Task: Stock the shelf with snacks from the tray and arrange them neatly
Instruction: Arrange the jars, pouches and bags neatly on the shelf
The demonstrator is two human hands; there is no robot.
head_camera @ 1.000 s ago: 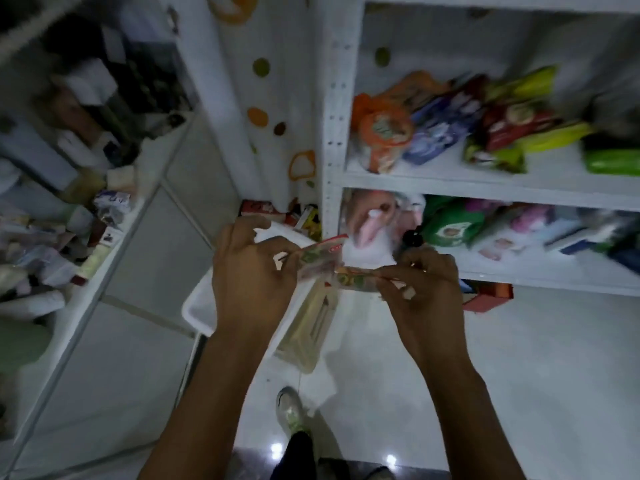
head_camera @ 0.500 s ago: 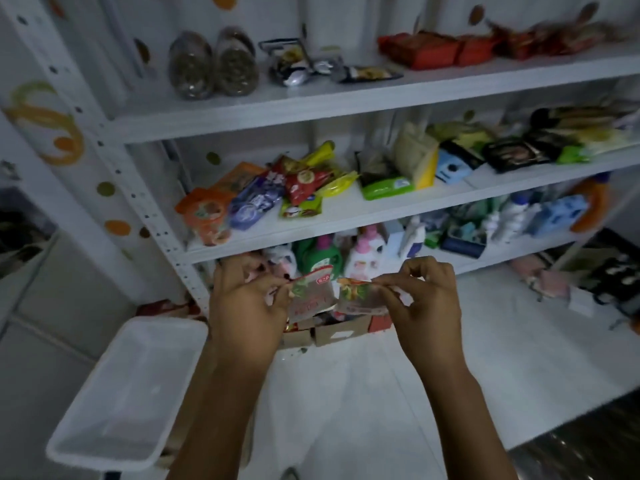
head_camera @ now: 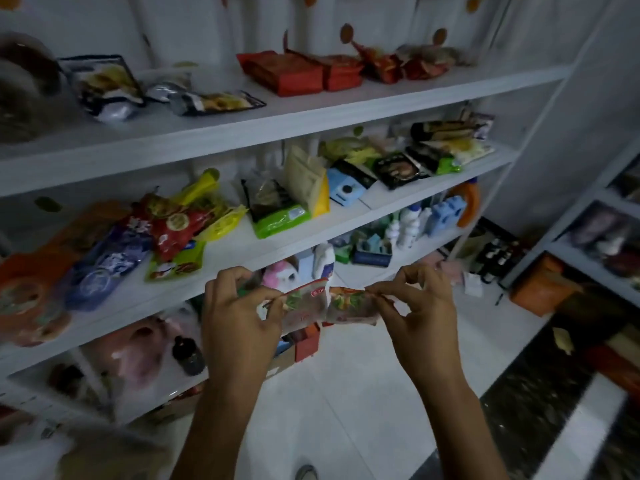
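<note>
Shelving (head_camera: 311,121), white, crowded with snack bags (head_camera: 173,230), over pale floor tiles (head_camera: 346,393); left hand (head_camera: 239,317) and right hand (head_camera: 419,306) pinch two packets (head_camera: 325,303).

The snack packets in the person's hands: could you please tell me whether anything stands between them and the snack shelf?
Nothing visible does. The snack packets, pinched between left hand and right hand, hang in open air before the snack shelf, whose front strip is bare; a red bag and a green pack lie farther back.

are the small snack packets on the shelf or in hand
In hand, not shelved: the left hand and right hand pinch the small reddish plastic snack packets.
</note>
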